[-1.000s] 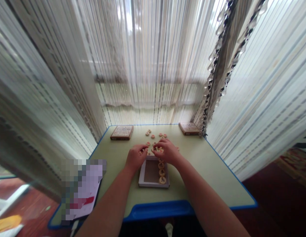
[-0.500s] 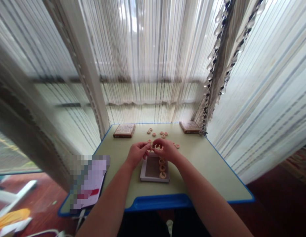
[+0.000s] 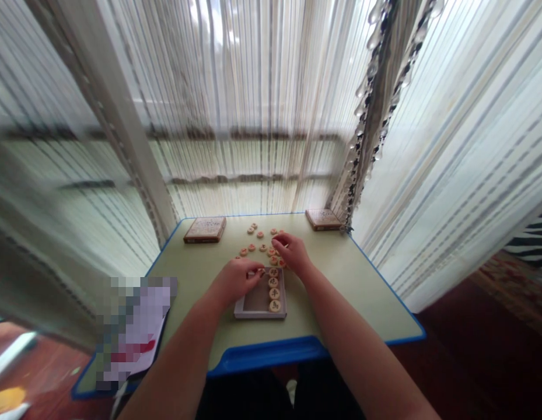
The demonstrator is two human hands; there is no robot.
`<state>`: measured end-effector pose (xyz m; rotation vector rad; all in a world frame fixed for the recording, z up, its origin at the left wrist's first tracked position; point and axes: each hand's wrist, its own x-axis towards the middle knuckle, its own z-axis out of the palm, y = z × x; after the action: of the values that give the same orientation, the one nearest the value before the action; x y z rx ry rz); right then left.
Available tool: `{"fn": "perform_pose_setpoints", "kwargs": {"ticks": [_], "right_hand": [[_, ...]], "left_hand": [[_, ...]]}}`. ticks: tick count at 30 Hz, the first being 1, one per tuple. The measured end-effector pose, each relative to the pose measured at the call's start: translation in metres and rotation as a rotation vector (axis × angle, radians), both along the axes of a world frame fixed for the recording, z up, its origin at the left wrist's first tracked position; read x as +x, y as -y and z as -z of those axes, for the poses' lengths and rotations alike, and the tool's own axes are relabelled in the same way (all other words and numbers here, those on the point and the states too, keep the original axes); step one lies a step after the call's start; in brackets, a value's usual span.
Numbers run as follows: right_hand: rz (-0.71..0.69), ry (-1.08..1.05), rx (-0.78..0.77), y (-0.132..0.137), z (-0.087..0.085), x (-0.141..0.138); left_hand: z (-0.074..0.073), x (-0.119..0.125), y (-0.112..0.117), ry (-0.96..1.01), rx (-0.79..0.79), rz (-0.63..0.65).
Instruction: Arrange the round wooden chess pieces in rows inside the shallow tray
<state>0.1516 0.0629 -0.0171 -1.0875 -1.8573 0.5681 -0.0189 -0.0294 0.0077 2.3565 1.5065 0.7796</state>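
Left hand (image 3: 236,281) pinches a xiangqi piece (image 3: 262,272), I'd judge light, hard, best rim-held; whether the right hand (image 3: 293,253) grips, I can't tell.

Single head-worn view, directed forward and down from the wearer's side of the table (image 3: 353,297) toward the curtain (image 3: 235,116) beyond its far edge. The wide field sets the forearms (image 3: 178,350) close to the lens, with the left hand (image 3: 236,281) and right hand (image 3: 292,252) farther off, below frame centre.
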Motion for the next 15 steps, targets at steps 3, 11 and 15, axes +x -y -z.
{"fn": "perform_pose_setpoints", "kwargs": {"ticks": [3, 11, 15], "right_hand": [[0.022, 0.068, 0.005, -0.003, 0.005, 0.000], [0.039, 0.121, 0.005, -0.004, 0.011, 0.000], [-0.011, 0.098, -0.056, -0.007, 0.008, 0.004]], "left_hand": [[-0.001, 0.001, 0.001, -0.116, -0.074, 0.036], [-0.004, -0.008, 0.003, -0.174, -0.172, 0.024], [-0.005, -0.009, 0.004, -0.196, -0.157, 0.037]]}}
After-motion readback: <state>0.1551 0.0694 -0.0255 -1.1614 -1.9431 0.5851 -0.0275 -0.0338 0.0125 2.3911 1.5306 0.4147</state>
